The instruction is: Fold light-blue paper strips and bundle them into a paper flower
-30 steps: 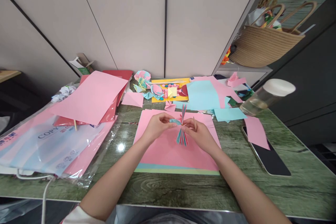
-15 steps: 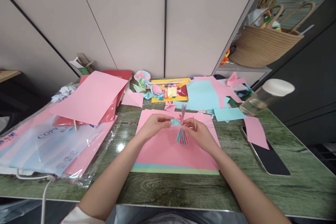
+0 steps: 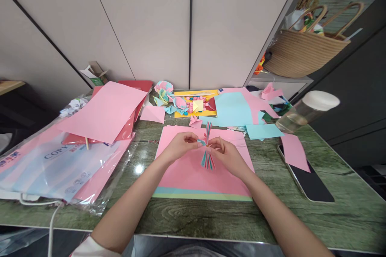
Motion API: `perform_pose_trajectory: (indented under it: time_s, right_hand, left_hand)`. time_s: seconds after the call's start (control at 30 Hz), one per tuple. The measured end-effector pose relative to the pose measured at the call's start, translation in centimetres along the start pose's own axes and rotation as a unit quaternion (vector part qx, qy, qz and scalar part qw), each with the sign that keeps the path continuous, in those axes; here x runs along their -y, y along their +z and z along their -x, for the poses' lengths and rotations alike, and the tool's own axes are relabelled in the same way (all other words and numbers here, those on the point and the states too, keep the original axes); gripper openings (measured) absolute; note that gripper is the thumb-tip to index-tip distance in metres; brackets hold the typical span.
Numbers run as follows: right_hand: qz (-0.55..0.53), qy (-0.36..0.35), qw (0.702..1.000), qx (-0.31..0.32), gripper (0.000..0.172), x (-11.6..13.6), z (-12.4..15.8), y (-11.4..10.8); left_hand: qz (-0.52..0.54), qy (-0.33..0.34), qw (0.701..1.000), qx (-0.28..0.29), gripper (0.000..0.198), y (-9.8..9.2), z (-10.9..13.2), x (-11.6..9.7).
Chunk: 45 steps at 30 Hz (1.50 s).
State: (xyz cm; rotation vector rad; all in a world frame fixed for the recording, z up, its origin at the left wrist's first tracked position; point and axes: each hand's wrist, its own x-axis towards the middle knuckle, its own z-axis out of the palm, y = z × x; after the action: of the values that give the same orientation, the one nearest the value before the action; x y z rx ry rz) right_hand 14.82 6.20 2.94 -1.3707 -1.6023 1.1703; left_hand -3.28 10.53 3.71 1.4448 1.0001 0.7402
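Observation:
Layered pink and blue paper, pinched narrow at its middle and fanned out at both ends, makes a paper flower (image 3: 208, 161) held up over the stacked sheets. My right hand (image 3: 227, 154) grips its middle between thumb and fingertips. From the left, my left hand (image 3: 183, 144) pinches a small blue paper piece (image 3: 202, 142) at the flower's side. Fingers hide most of the narrow middle. Below both hands lies a stack of coloured paper (image 3: 199, 180), pink on top with blue and green edges. A small folded pink paper (image 3: 195, 122) rests just beyond the stack.
Folded paper flowers (image 3: 181, 104) and a yellow sheet (image 3: 181, 114) lie at the back. Blue paper (image 3: 232, 108), a clear bottle (image 3: 291, 120) and a phone (image 3: 313, 184) are on the right. Left are a loose pink sheet (image 3: 105, 112) and a plastic paper pack (image 3: 60, 164).
The fanned paper has shifted slightly left and tilted. My left fingertips have moved closer to its middle, and less of the blue piece shows.

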Motion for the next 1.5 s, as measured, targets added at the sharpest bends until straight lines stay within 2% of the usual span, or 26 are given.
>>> perform_pose_trajectory:
  time_s: [0.17,0.3,0.5,0.93,1.07,1.2,1.27,1.37,1.5]
  right_hand:
    - [0.002,0.003,1.0,0.01,0.024,-0.1,0.0,0.2]
    - [-0.011,0.003,0.999,0.038,0.023,-0.1,0.0,0.2]
    - [-0.017,0.004,0.998,0.054,0.023,-0.2,0.0,0.3]
    - [-0.021,-0.002,0.998,0.064,0.021,-0.2,-0.1,0.6]
    - [-0.031,-0.005,0.999,0.025,0.025,-0.1,-0.2,0.1]
    - [-0.044,0.009,0.999,-0.024,0.03,-0.1,-0.3,-0.4]
    - [-0.053,0.02,0.998,-0.031,0.033,-0.1,-0.4,-0.5]
    - [-0.062,0.026,0.998,-0.019,0.028,-0.1,-0.4,-0.5]
    - [-0.08,0.034,0.996,-0.022,0.027,-0.2,-0.5,-0.6]
  left_hand:
    - [0.041,-0.004,0.999,0.002,0.023,0.8,0.1,0.3]
    - [0.08,-0.008,0.996,0.029,0.025,0.8,0.0,0.8]
    - [0.068,-0.018,0.997,0.021,0.026,0.7,-0.2,1.4]
    - [0.072,-0.015,0.997,0.033,0.033,1.1,0.1,0.9]
    - [0.082,-0.028,0.996,0.039,0.032,0.8,0.1,0.6]
    - [0.035,-0.032,0.997,0.057,0.032,0.6,0.2,0.5]
    - [-0.007,-0.041,0.997,0.072,0.032,0.8,0.3,0.5]
    - [-0.051,-0.043,0.993,0.094,0.032,1.1,0.4,0.6]
    - [-0.04,-0.038,0.995,0.083,0.036,1.0,0.4,0.6]
